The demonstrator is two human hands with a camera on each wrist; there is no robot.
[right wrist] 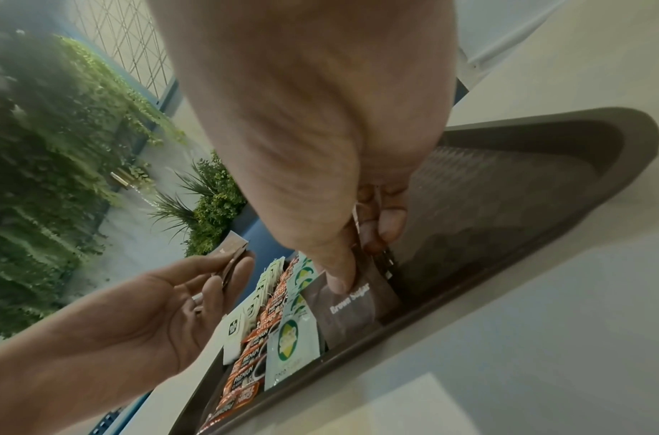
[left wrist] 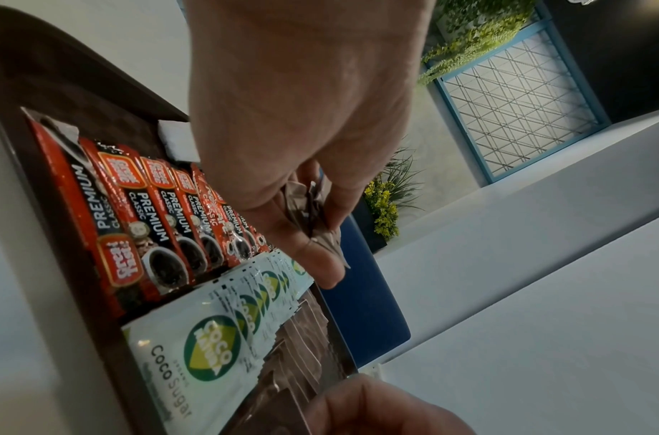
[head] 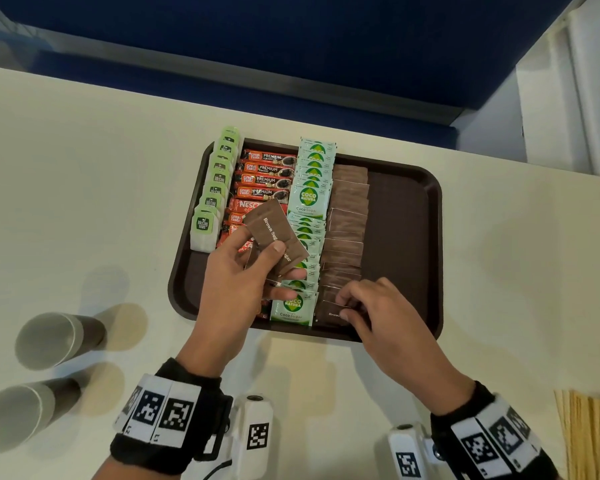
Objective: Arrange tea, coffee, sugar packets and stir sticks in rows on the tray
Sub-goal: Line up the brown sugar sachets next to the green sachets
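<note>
Two paper cups (head: 54,339) lie on their sides at the far left of the cream table (head: 84,202). On the dark brown tray (head: 404,237), the leftmost row is green-tagged tea bags (head: 213,192), then red coffee sachets (head: 264,178), then pale green Coco Sugar packets (head: 309,199), then a row of brown sugar packets (head: 347,220) overlapping one another; the tray's right part is bare. The left hand (head: 243,282) hovers over the coffee and Coco Sugar rows, thumb and fingers pinching a small fan of spare brown sugar packets (head: 274,233) held above the tray. The right hand (head: 371,310) is at the near end of the brown sugar row, its thumb pressing on the nearest packet (right wrist: 348,306) and its curled fingers gripping the packet's far edge. A bundle of wooden stir sticks (head: 589,434) lies on the table at the far right, off the tray.
</note>
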